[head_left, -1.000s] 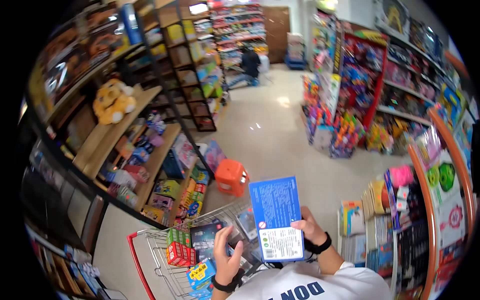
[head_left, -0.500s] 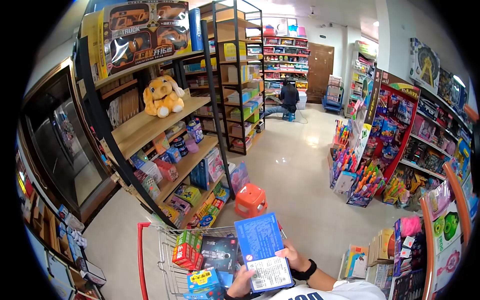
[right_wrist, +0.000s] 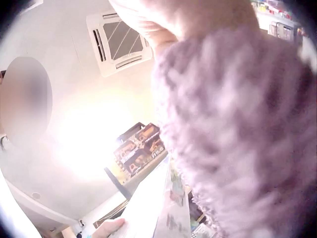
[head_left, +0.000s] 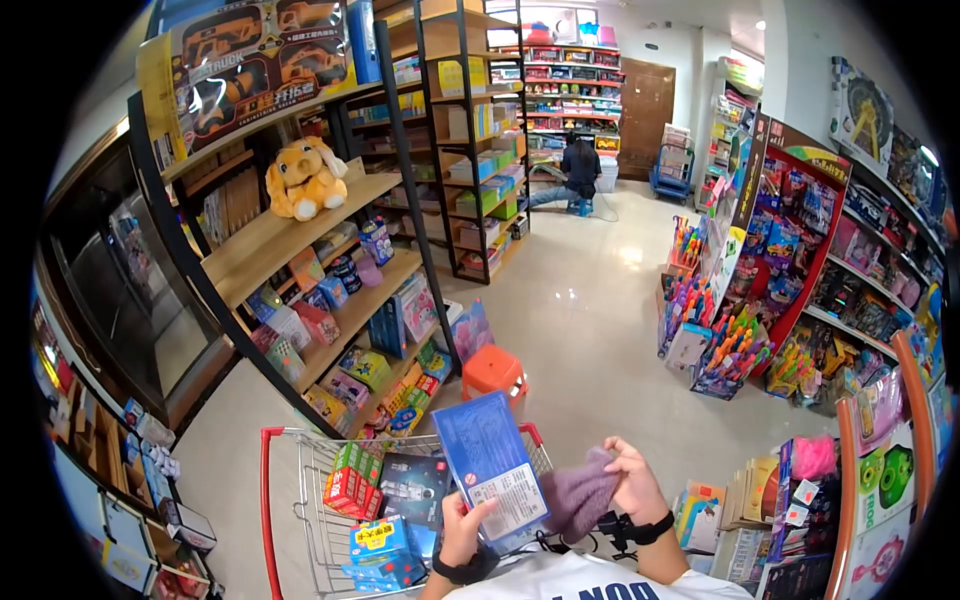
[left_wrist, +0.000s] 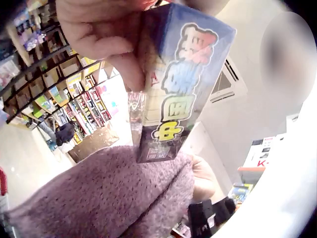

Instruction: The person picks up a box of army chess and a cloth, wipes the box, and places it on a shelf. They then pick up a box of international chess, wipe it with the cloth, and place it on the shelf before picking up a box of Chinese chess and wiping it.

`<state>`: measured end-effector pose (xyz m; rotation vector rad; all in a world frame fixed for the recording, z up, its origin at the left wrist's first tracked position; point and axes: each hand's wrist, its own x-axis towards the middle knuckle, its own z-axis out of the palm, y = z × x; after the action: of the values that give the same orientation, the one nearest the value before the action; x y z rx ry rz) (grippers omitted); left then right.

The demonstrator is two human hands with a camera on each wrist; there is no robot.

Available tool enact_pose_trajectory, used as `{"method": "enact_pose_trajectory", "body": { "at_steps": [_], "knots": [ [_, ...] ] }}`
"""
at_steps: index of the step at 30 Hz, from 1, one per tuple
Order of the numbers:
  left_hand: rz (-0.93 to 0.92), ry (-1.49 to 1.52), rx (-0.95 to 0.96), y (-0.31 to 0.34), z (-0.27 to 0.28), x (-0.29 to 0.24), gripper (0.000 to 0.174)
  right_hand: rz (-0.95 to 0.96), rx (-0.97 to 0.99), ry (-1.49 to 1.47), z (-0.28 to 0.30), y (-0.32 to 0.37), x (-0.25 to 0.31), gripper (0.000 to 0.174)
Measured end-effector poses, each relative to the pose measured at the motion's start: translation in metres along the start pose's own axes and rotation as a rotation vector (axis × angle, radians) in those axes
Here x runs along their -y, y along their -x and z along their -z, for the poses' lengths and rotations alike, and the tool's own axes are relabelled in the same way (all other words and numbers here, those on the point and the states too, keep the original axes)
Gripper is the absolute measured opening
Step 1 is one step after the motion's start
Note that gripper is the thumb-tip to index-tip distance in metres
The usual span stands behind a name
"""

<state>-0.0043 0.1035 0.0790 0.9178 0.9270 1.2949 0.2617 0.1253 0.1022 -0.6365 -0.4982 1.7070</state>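
Observation:
My left hand (head_left: 462, 528) grips the lower left edge of a blue box (head_left: 484, 455), its printed back and white label facing up in the head view. In the left wrist view the box's narrow side (left_wrist: 181, 84) shows large coloured characters. To the right of the box, my right hand (head_left: 636, 483) pinches a fuzzy purple cloth (head_left: 583, 497) by its top, and the cloth hangs down beside the box. Close up in the right wrist view, the cloth (right_wrist: 242, 129) fills the right half below the fingers.
Below the hands stands a wire shopping cart (head_left: 300, 520) holding a red and green box (head_left: 355, 482), a dark astronaut box (head_left: 412, 488) and blue-yellow boxes (head_left: 380, 545). An orange stool (head_left: 494, 372) is beyond it. Shelves (head_left: 300, 230) line the left; a person (head_left: 580, 170) crouches far back.
The right hand has left the box, moved right, and now holds up a purple cloth. The left hand, free at first, took hold of the box, which has shifted left.

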Motion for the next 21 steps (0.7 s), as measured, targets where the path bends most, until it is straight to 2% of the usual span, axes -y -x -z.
{"method": "enact_pose_trajectory", "body": {
  "at_steps": [3,4,7,9,11,13,15,17,18,21],
  "knots": [
    [-0.032,-0.195,-0.021,-0.003,-0.024,-0.004,0.022,0.316,-0.053,0.085,-0.006,0.002,0.022,0.030],
    [-0.031,-0.220,-0.027,-0.008,-0.028,0.006,0.021,0.356,-0.037,0.015,-0.015,0.006,0.031,0.039],
    [-0.043,-0.284,-0.063,-0.006,-0.064,0.007,0.018,0.340,0.129,0.089,-0.048,0.018,0.042,0.038],
    [-0.045,-0.303,0.008,-0.009,-0.076,0.022,0.021,0.338,0.283,0.503,-0.031,0.002,0.015,0.029],
    [-0.114,-0.387,0.007,-0.012,-0.079,0.035,0.019,0.597,0.389,1.150,-0.046,-0.002,0.006,0.021],
    [-0.237,-0.491,-0.040,-0.016,-0.081,0.047,0.019,0.851,0.385,1.203,-0.032,-0.005,-0.011,0.023],
    [-0.188,-0.370,-0.021,-0.015,-0.081,0.042,0.018,0.848,0.492,1.371,-0.016,-0.005,-0.004,0.035],
    [-0.059,-0.172,-0.027,-0.012,-0.089,0.036,0.018,0.897,0.432,1.592,-0.012,0.002,0.009,0.042],
    [-0.049,-0.174,-0.023,-0.010,-0.096,0.029,0.019,0.875,0.435,1.647,0.004,-0.001,0.006,0.052],
    [-0.112,-0.279,-0.012,-0.011,-0.112,0.028,0.021,0.795,0.442,1.530,0.017,-0.008,0.016,0.060]
  ]
}}
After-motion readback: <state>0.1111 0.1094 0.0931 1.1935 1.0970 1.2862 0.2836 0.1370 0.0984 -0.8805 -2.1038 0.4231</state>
